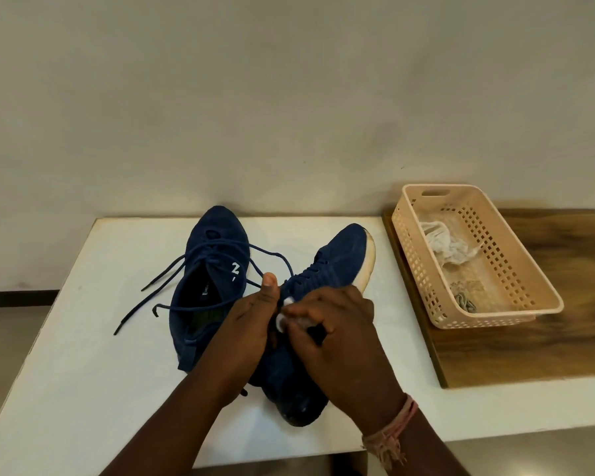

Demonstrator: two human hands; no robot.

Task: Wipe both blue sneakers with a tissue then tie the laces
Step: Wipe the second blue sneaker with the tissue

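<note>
Wiping is in hand: at frame centre the right hand (337, 324) pinches a white tissue (284, 316) against the tilted right sneaker (337, 259), steadied by the left hand (251, 321) gripping it. The left sneaker (210, 276) lies unlaced beside it; tying presumably follows

A pale pink perforated basket (426, 266) holding a crumpled white cloth (443, 243) and a small grey scrap (465, 299) sits on a wooden board (529, 345) at the white table's (83, 372) right, far side.
</note>
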